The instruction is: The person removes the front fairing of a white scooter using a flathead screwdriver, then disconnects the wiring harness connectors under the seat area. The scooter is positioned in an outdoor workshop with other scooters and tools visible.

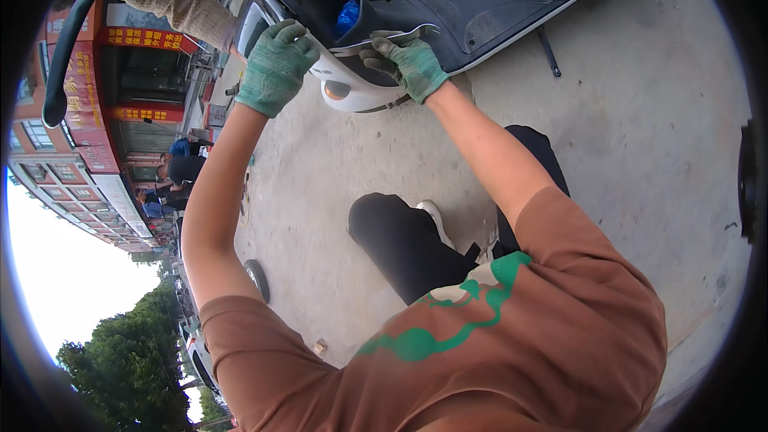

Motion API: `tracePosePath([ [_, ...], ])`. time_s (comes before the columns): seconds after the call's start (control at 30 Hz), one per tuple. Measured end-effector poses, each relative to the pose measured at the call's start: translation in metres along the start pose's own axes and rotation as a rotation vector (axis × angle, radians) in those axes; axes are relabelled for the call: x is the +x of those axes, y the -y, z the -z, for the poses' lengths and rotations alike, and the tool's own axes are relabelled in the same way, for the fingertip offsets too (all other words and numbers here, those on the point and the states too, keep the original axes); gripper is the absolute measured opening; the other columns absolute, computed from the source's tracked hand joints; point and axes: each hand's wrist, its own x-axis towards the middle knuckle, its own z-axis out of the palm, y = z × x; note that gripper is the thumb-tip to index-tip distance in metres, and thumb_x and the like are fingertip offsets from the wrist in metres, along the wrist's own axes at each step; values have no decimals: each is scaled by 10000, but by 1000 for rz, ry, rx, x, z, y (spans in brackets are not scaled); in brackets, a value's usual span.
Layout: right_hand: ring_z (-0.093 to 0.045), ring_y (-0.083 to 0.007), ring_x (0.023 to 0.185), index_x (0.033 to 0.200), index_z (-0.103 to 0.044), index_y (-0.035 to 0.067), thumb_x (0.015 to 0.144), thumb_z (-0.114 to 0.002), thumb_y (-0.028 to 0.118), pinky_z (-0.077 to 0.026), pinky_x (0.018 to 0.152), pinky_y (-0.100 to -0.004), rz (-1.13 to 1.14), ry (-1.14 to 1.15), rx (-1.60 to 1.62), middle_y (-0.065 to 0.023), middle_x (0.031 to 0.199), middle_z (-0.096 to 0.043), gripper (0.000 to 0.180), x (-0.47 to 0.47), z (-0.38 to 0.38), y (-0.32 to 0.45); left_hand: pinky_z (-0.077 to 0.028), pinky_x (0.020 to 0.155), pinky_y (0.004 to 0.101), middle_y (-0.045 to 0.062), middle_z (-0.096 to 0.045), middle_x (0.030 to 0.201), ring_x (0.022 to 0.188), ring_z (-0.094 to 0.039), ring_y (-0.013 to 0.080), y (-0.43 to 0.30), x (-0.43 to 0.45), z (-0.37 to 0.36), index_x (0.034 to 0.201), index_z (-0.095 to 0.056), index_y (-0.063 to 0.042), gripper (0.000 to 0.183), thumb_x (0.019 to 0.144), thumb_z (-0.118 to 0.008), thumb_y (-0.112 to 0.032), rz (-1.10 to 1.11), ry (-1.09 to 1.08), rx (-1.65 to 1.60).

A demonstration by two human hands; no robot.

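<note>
An electric scooter with a dark footboard [480, 0] and a white front panel [330, 69] stands before me. My left hand [279, 66], in a green work glove, has bent fingers at the upper edge of the front panel; its fingertips are partly hidden. In a matching glove with grey fingers, my right hand [411, 63] grips a thin, pale trim strip [354, 48] at the panel's side. The strip's end curves past my fingers above the footboard. An orange turn signal [336, 90] sits low on the panel. Blue plastic [347, 17] fills the scooter's inner pocket.
Another person's beige sleeve [192, 9] reaches towards the scooter's front. Below the footboard juts a kickstand [549, 51]. A loose tyre [257, 280] stands on the concrete ground [312, 162]. Several people [174, 174] are near the shopfronts on the left.
</note>
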Motion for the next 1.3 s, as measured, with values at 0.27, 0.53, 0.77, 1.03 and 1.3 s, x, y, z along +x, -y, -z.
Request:
tracePosePath([
  [0.27,-706,-233,884,1137,-621,-29,920,-638,70,-635,742,-301,22,41,-65,-132,993,-691,239,2,-3,4,-441,1044,409,48,-615,1232,1209,-542,246,-22,-10,-6,1126,-677,-117,404,732,-650,-30,73,-146,-43],
  [0.53,-710,-175,763,1040,-687,2,907,-672,109,-586,714,-247,71,122,-640,-125,909,-724,171,16,-46,45,-454,1032,400,23,-638,1159,1143,-577,234,-12,0,-12,1104,-693,-126,409,711,-655,-15,23,-141,-68],
  [0.77,-715,-226,828,1099,-626,-8,909,-653,68,-620,743,-284,-42,106,-177,-159,973,-695,206,0,-25,27,-468,1000,405,20,-662,1089,1099,-594,225,-10,6,-7,1010,-713,-112,320,699,-659,-57,32,-112,-56],
  [1.03,-713,-235,831,1088,-632,-39,922,-634,95,-619,749,-275,-189,88,-158,-163,947,-701,214,29,-20,27,-487,954,422,13,-677,993,1017,-621,229,-9,14,-11,865,-710,-121,290,601,-638,-24,21,-127,-66],
  [1.3,-719,-251,755,922,-661,-34,904,-625,57,-630,704,-302,-260,73,241,-175,885,-701,100,21,0,-1,-506,873,406,4,-669,930,954,-624,236,-12,23,-12,814,-702,-124,270,560,-648,-48,37,-155,-50],
])
